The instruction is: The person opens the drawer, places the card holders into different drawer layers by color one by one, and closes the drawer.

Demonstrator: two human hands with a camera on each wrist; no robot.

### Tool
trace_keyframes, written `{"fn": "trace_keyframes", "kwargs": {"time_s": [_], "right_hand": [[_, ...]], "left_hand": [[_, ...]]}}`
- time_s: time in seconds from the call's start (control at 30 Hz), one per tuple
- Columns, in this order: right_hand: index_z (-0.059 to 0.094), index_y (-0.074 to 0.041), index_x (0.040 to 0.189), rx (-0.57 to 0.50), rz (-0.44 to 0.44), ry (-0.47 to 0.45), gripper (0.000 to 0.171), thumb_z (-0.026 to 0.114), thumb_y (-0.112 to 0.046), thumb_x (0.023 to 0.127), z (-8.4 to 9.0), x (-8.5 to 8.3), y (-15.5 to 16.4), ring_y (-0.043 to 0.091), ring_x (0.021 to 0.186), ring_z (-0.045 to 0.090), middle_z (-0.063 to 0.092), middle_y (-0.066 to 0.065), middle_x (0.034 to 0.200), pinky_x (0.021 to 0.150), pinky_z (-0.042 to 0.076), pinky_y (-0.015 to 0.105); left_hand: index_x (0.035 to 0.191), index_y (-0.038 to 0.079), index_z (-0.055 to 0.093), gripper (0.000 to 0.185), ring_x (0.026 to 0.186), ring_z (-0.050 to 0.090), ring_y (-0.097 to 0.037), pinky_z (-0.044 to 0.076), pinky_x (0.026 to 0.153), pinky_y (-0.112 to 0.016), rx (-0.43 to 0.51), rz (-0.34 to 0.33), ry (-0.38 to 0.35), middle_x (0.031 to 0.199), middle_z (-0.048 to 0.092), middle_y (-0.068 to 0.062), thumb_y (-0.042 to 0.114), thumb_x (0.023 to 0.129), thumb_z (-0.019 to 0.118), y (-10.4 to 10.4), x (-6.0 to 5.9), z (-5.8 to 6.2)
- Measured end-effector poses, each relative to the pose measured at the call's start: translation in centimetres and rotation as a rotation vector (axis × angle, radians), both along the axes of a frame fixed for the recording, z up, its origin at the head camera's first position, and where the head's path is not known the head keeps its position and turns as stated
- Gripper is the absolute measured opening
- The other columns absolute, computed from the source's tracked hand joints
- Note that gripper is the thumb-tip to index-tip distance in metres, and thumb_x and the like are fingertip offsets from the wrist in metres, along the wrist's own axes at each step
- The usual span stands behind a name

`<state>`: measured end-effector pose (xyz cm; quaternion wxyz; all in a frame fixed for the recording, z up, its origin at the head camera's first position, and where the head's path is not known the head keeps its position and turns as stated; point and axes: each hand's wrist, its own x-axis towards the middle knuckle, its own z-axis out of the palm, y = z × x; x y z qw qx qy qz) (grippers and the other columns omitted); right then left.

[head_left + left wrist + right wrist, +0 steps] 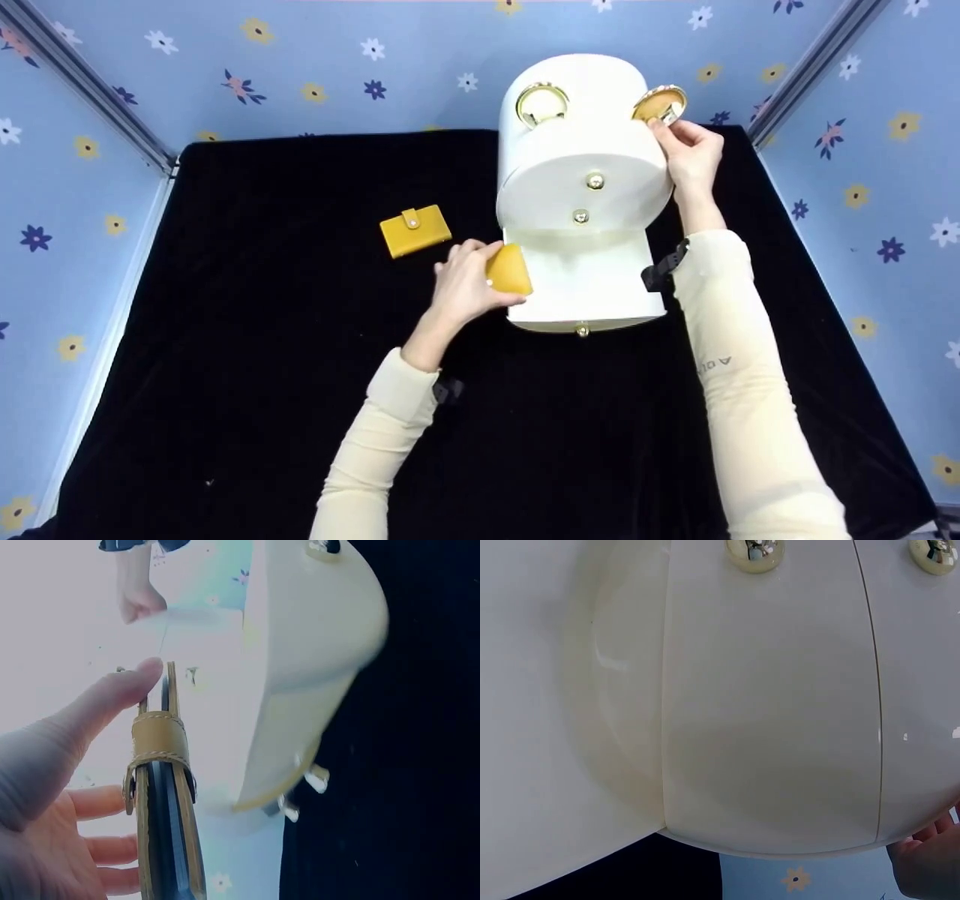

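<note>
A white drawer box [585, 97] with gold knobs stands on the black cloth, its bottom drawer [592, 281] pulled out. My left hand [466, 283] grips a yellow snap-tab wallet [510, 270] at the drawer's left edge. In the left wrist view this wallet [160, 739] is seen edge-on, its strap fastened, between thumb and fingers. High on the box's right side, my right hand [694, 161] holds the box beside a gold-rimmed round piece [660, 103]. In the right wrist view only part of that hand [934, 855] shows, against the box's edge.
Another yellow wallet [415, 231] lies on the black cloth [285, 337], left of the box. A second gold-rimmed round piece [541, 105] is at the box's upper left. Flowered blue walls [420, 67] enclose the back and sides.
</note>
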<state>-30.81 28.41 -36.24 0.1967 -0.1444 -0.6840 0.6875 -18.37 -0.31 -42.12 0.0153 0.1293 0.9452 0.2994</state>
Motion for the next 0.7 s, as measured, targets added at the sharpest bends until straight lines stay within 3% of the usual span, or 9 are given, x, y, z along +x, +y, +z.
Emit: {"fn": "trace_keyframes", "kwargs": {"time_s": [0.33, 0.7], "right_hand": [[0.072, -0.006, 0.077, 0.012, -0.005, -0.019, 0.016, 0.078, -0.016, 0.067, -0.1, 0.0, 0.0, 0.012, 0.061, 0.057, 0.064, 0.0, 0.066, 0.061, 0.045, 0.021], [0.071, -0.005, 0.078, 0.014, 0.002, -0.02, 0.016, 0.077, -0.016, 0.067, 0.1, 0.2, -0.1, 0.012, 0.063, 0.058, 0.064, 0.0, 0.066, 0.061, 0.045, 0.021]], "left_hand": [[0.126, 0.017, 0.051, 0.085, 0.102, 0.041, -0.019, 0.034, 0.08, -0.04, -0.031, -0.066, -0.027, 0.115, 0.049, -0.004, 0.054, 0.054, 0.076, 3.9, -1.0, 1.3], [0.126, 0.018, 0.051, 0.085, 0.106, 0.041, -0.018, 0.034, 0.085, -0.047, -0.018, -0.094, -0.026, 0.115, 0.05, -0.003, 0.053, 0.054, 0.077, 7.4, -1.8, 1.2]]}}
